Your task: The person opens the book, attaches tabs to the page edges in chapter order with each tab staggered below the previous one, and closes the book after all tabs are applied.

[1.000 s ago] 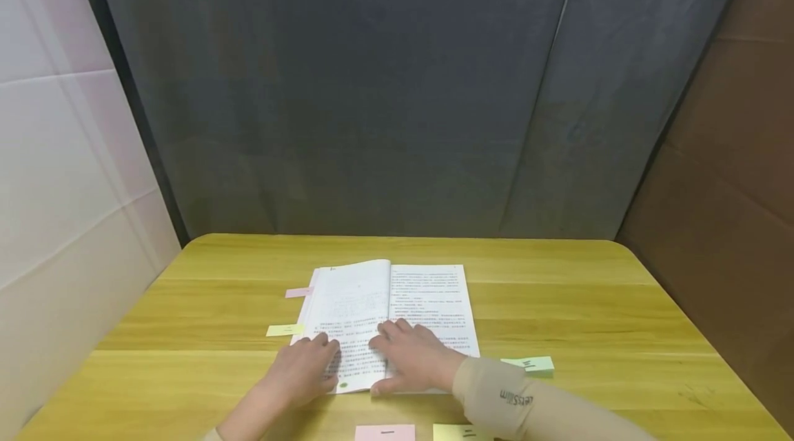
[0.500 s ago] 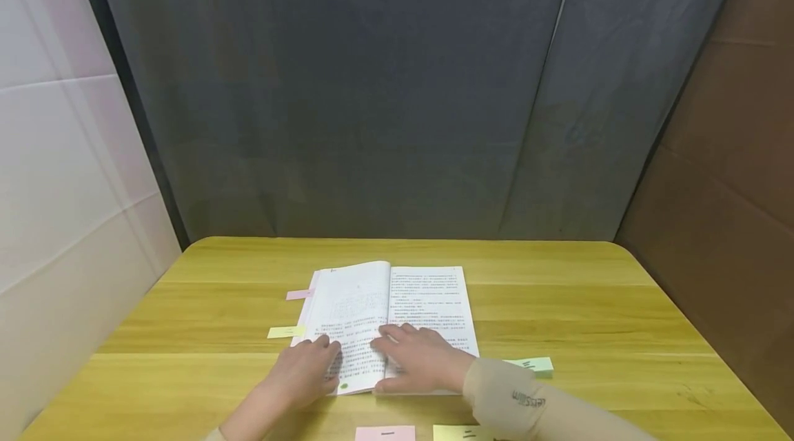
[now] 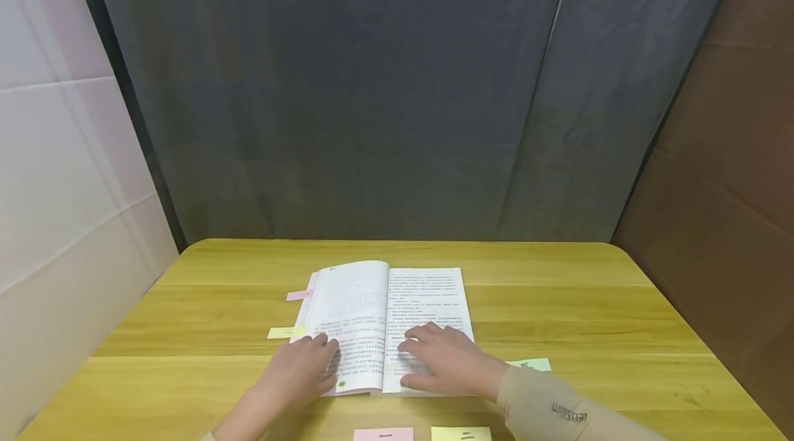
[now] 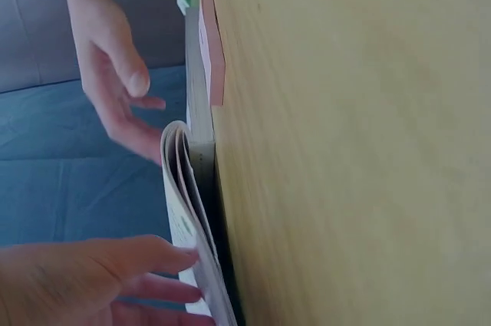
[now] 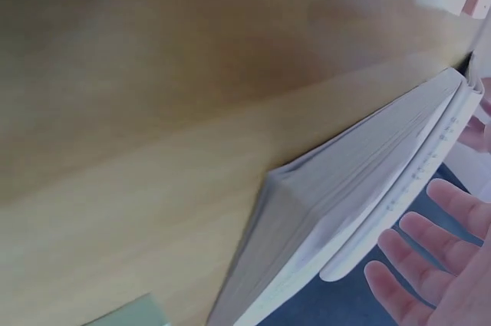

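Observation:
An open book point(image 3: 424, 293) lies on the wooden table, its left pages bulging up near the spine. My left hand point(image 3: 300, 368) rests on the lower left page with its fingertips on the paper; the left wrist view shows thumb and fingers against the curved page point(image 4: 180, 211). Over the lower right page is my right hand point(image 3: 449, 362), its fingers spread and slightly bent, holding nothing. Seen from the right wrist, those fingers point(image 5: 410, 265) stand just above the page surface. A pink tab point(image 3: 299, 295) and a yellow tab point(image 3: 284, 333) stick out from the book's left edge.
Right of the book, a green sticky-note pad point(image 3: 535, 364) is partly covered by the right sleeve. A pink pad point(image 3: 383, 435) and a yellow pad point(image 3: 461, 433) lie at the near side, both with dark marks. A dark curtain point(image 3: 372, 96) stands behind the table point(image 3: 558, 289).
My right hand has slid right from the book's spine onto the right page, uncovering the gutter. The left hand stays at the lower left page.

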